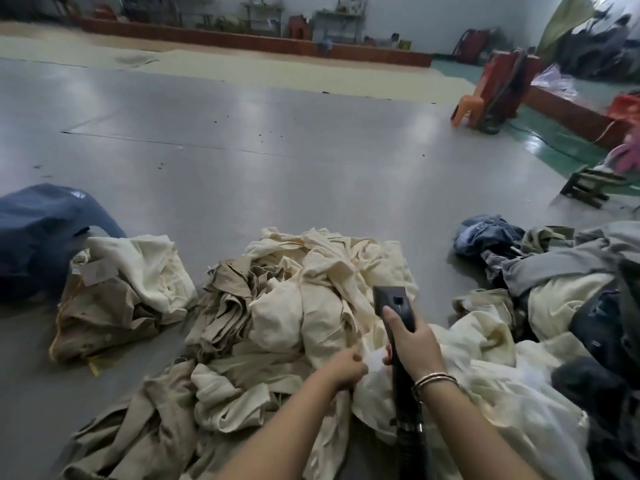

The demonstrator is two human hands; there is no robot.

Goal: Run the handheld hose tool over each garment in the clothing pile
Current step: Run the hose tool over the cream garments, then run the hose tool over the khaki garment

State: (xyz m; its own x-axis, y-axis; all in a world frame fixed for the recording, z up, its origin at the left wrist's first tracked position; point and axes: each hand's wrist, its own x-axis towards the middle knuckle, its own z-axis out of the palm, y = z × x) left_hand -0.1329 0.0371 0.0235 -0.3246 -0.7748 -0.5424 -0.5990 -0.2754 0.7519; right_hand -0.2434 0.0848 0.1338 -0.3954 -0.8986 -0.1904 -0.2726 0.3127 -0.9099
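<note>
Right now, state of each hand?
Left hand: closed, pinching cream fabric in the clothing pile.
Right hand: closed around the black hose tool.

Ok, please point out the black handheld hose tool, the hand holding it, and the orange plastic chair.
black handheld hose tool (393, 301): head view, on its flat black head.
right hand (414, 344): head view, on its back, gripping the tool.
orange plastic chair (469, 105): head view, on its seat.

Big grey floor (242, 161), kinda shiny, with dark specks scattered around. Sitting right on it: a cream and tan clothing pile (304, 306) in the middle, a smaller folded stack (117, 292) to its left, a dark blue bundle (38, 237) beside that, and grey and denim clothes (554, 271) on the right.
</note>
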